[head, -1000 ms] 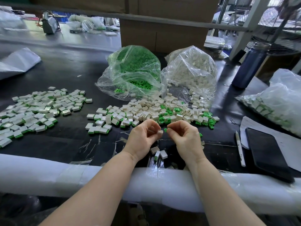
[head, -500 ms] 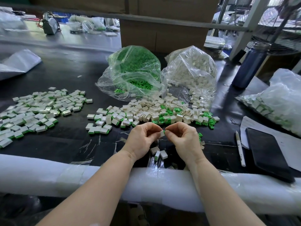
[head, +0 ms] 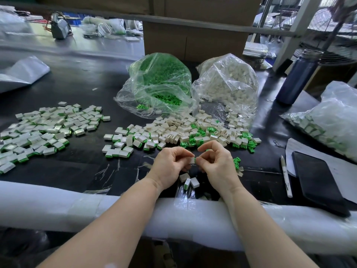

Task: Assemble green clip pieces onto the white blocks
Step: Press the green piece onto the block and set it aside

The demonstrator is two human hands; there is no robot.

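Above the black table (head: 77, 171), a small white plastic block (head: 192, 160) is pinched by the left hand (head: 170, 167). A tiny green clip (head: 195, 159) is pinched against its side by the right hand (head: 218, 167).

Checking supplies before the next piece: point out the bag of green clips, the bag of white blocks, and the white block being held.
bag of green clips (head: 158, 82), head view, on its green-filled bulge.
bag of white blocks (head: 226, 82), head view, on its front face.
white block (head: 192, 160), head view, on its exposed face.

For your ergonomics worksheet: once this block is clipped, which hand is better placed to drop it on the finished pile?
Left hand: it pinches the white block, and the finished pile lies on its side.
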